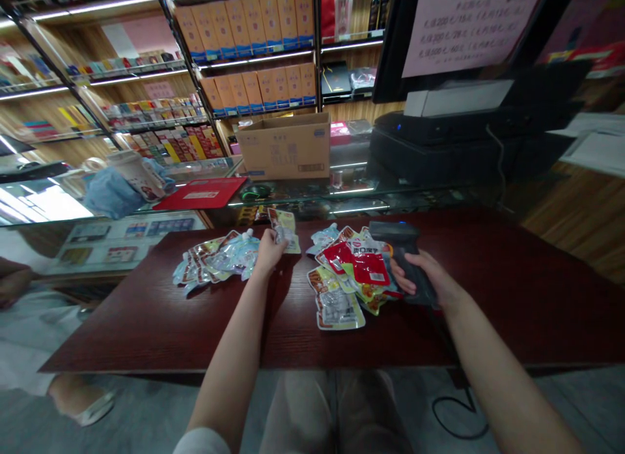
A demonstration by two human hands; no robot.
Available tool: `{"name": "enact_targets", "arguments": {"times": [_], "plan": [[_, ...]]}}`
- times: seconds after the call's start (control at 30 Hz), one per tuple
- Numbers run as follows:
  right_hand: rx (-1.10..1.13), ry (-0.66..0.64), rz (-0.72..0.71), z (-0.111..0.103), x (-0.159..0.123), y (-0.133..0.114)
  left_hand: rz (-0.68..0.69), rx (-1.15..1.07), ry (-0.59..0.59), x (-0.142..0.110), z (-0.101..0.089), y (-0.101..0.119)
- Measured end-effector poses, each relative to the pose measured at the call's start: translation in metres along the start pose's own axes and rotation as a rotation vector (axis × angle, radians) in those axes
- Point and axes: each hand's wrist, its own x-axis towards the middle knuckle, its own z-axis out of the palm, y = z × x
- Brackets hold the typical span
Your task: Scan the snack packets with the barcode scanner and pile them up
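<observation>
My left hand is closed on a snack packet, yellowish and shiny, held near the back of the dark red table. Left of that hand lies a pile of snack packets and pale blue spouted pouches. My right hand wraps round the grip of a black barcode scanner, whose head points left. Beside and partly under the scanner is a second pile, with a red and white packet on top and a yellow-edged packet at the front.
Behind the table runs a glass counter with a cardboard box, a red folder and a white cup. A black checkout machine stands back right. The scanner's cable hangs below the table. Another person sits at left.
</observation>
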Motion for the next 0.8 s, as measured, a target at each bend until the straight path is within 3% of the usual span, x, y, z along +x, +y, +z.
{"name": "enact_targets", "arguments": {"times": [0.13, 0.27, 0.4, 0.8], "plan": [[-0.001, 0.015, 0.000, 0.003, 0.000, 0.002, 0.004, -0.351, 0.084, -0.002, 0.009, 0.002], [-0.024, 0.067, 0.008, 0.008, -0.003, 0.000, 0.137, -0.627, 0.056, -0.008, 0.017, 0.010], [-0.039, 0.096, 0.020, 0.007, -0.002, 0.001, 0.200, -0.682, -0.044, -0.011, 0.017, 0.015], [-0.080, 0.071, 0.030, 0.005, -0.001, 0.002, 0.233, -0.770, -0.084, -0.018, 0.017, 0.024]]}}
